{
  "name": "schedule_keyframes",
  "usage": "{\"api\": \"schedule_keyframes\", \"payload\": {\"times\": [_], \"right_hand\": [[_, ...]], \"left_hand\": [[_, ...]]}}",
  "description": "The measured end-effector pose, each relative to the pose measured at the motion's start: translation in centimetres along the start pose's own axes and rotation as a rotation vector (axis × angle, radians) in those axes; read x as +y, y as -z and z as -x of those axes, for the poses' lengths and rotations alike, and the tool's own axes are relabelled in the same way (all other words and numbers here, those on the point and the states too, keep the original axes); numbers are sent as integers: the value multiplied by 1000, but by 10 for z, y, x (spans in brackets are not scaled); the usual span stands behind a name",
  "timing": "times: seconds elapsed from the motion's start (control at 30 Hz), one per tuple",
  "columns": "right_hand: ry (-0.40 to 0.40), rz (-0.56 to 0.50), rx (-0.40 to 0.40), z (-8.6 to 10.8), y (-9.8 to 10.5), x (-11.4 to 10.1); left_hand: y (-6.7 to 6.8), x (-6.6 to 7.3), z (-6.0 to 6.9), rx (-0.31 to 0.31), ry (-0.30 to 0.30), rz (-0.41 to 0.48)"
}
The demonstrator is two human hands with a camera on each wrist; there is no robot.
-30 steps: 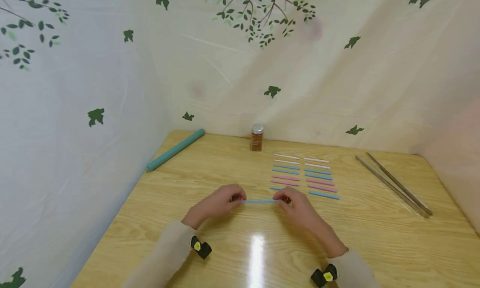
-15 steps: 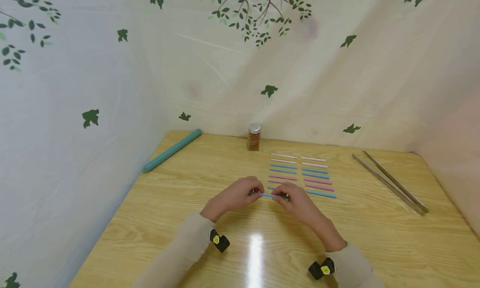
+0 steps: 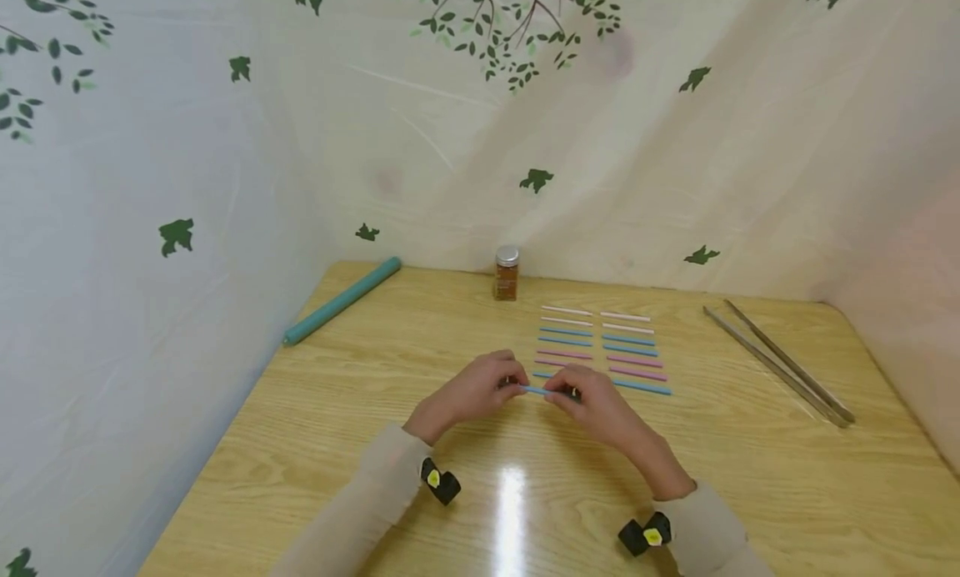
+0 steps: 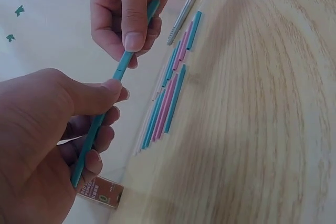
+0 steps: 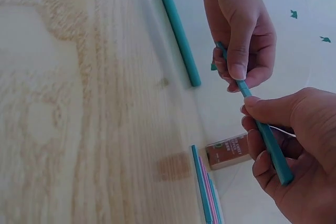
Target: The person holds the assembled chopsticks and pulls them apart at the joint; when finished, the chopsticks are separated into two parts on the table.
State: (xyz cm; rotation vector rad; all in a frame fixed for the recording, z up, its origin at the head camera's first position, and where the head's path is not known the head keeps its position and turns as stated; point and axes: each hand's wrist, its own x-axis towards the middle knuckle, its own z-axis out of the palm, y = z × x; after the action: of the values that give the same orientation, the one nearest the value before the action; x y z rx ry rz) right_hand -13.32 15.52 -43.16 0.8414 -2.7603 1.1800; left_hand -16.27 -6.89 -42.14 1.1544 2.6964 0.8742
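Between my two hands is a thin blue stick with a fine crosswise line near its middle, a stick [image 4: 119, 72] best seen in the left wrist view. My left hand [image 3: 480, 388] pinches one part between thumb and fingers, and that end runs back across the palm. Close beside it, my right hand [image 3: 596, 403] pinches the other part likewise; its end lies over the fingers in the right wrist view. Only a short stretch of stick [image 3: 535, 389] shows between the fingertips. Behind the hands lie two columns of white, blue and pink sticks [image 3: 633, 361], partly hidden by the right hand.
A spice jar [image 3: 506, 281] with a silver lid stands near the table's back edge. To the left lies a teal cylinder [image 3: 343, 302], with a small loop on one end. Long metal tongs [image 3: 776, 367] rest at the right. Patterned cloth [image 3: 450, 143] encloses the wooden table [image 3: 322, 444].
My left hand has moved right, close to the right hand, and less of the blue stick shows between them. Over the last half second both hands have stayed almost still.
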Motion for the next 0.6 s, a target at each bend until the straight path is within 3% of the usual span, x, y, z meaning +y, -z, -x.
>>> {"api": "schedule_keyframes", "payload": {"times": [0.6], "right_hand": [[38, 11, -4, 5, -2, -2]], "left_hand": [[-3, -6, 3, 24, -35, 46]]}}
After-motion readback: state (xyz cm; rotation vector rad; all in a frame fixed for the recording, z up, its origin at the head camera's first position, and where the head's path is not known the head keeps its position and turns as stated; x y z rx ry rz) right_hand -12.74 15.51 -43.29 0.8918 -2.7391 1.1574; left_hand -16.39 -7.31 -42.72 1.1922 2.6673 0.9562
